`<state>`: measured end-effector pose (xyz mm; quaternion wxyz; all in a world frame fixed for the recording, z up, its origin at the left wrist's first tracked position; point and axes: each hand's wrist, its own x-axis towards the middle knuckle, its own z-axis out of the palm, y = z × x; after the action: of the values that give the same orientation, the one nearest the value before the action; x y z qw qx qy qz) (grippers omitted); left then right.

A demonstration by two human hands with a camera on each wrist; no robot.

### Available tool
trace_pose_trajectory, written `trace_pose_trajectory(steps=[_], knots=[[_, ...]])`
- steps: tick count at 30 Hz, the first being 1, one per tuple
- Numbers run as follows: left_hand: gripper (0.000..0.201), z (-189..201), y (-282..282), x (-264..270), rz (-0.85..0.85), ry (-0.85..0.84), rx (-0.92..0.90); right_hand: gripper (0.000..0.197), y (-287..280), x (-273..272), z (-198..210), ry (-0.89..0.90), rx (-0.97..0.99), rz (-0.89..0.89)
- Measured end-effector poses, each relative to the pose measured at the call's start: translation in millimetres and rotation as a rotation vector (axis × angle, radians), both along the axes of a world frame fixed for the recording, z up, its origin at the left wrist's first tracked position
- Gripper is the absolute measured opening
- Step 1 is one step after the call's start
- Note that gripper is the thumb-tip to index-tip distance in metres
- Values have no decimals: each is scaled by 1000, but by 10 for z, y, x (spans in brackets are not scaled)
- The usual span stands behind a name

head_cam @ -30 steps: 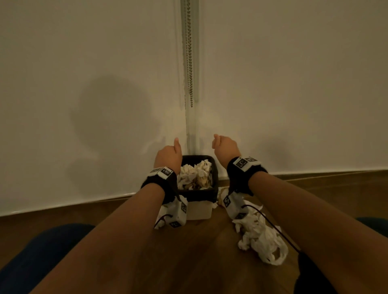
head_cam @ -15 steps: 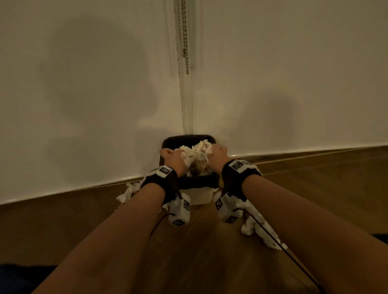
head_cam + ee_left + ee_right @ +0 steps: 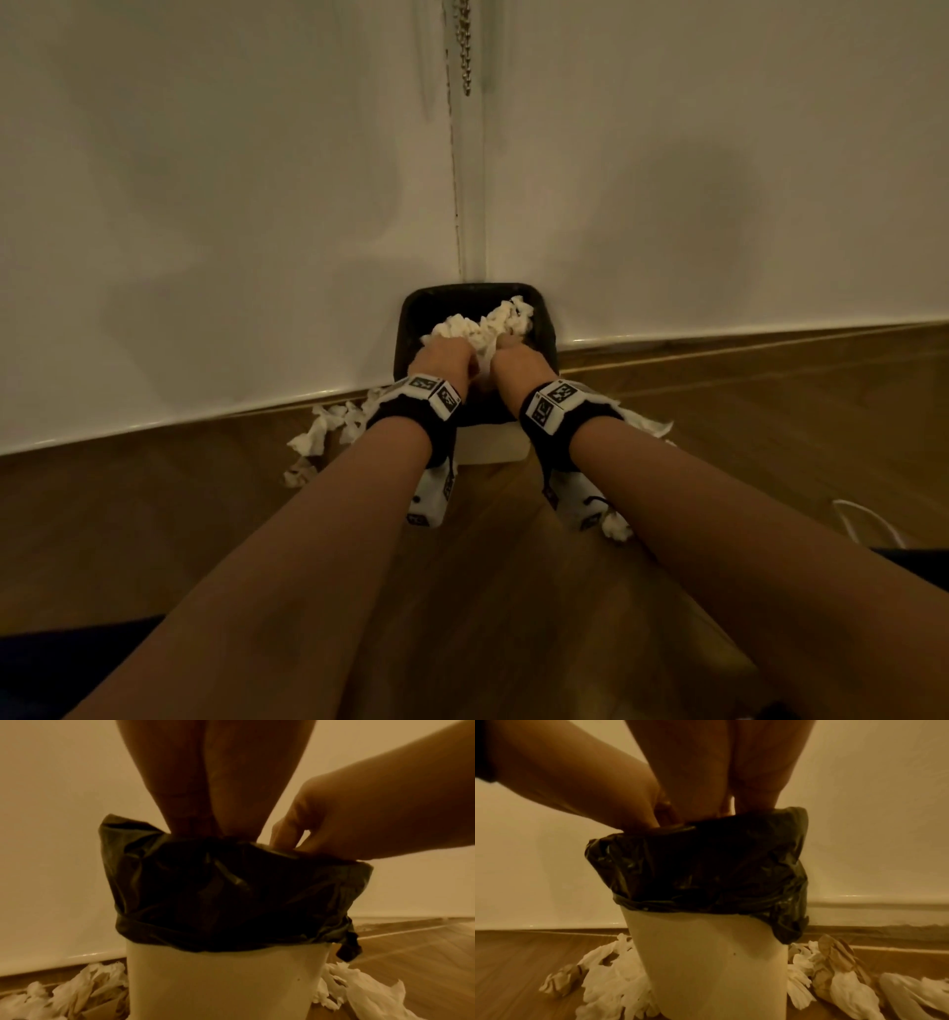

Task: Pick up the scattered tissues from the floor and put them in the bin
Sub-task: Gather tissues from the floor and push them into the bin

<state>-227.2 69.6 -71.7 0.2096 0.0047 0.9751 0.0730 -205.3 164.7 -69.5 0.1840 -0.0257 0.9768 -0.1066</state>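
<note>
A small white bin point(image 3: 493, 448) with a black liner point(image 3: 411, 321) stands on the wooden floor against the wall. Crumpled white tissues point(image 3: 485, 322) are heaped in its mouth. My left hand point(image 3: 444, 355) and right hand point(image 3: 513, 361) are side by side inside the rim and press on that heap. In the wrist views the left fingers point(image 3: 205, 821) and right fingers point(image 3: 746, 801) run fairly straight down behind the liner, which hides their tips. More tissues lie on the floor left point(image 3: 328, 431) and right point(image 3: 644, 424) of the bin, and one point(image 3: 616, 530) under my right forearm.
A pale wall rises right behind the bin, with a bead chain point(image 3: 465, 51) hanging above it. A white cable point(image 3: 868, 524) loops on the floor at right. Crumpled brown and white paper point(image 3: 834, 959) lies at the bin's base. Dark clothing shows at the lower corners.
A second ago both hands were fists with thumbs up above the bin. They have since dropped into the bin onto the tissue heap, and the head view has moved closer.
</note>
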Motion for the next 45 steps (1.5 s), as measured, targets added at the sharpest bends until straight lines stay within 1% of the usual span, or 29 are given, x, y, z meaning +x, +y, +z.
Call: trace_pose_trajectory(steps=[2,4,6,9,11,13,15,19,22,25,28,31,35,38,41,45], knots=[[35,-62,22,15,-110,-2,-65,35,6,9,-3,-44,-35,-1],[33,-161,6,32,-200,55,-112,36,40,46,-22,-20,-89,9],[36,-160,-33,59,-217,61,-150,36,53,69,-19,4,-79,4],[32,-42,-73,79,-191,76,-37,37,79,83,16,166,23,46],[33,34,-132,135,-182,179,54,36,105,79,73,228,79,44],[33,99,-202,200,-157,271,104,32,145,90,114,293,83,21],[31,151,-272,244,-114,316,172,32,176,103,179,356,52,-12],[30,251,-458,327,-1,446,347,30,148,186,298,407,-90,-48],[30,317,-698,340,101,528,488,28,14,257,391,430,-209,-52],[28,341,-1030,346,194,610,522,25,-190,351,462,446,-347,-12],[27,266,-1364,396,287,666,492,26,-413,479,464,458,-435,72],[27,42,-1657,505,368,624,431,28,-649,584,349,383,-461,201],[28,-333,-1968,672,395,474,322,21,-883,653,84,212,-402,341],[29,-573,-2109,732,370,335,250,23,-1013,618,-136,85,-370,339],[30,-823,-2159,734,383,216,231,26,-1125,534,-403,-25,-274,339],[31,-1135,-2135,714,450,141,227,27,-1213,480,-789,-135,-203,355]])
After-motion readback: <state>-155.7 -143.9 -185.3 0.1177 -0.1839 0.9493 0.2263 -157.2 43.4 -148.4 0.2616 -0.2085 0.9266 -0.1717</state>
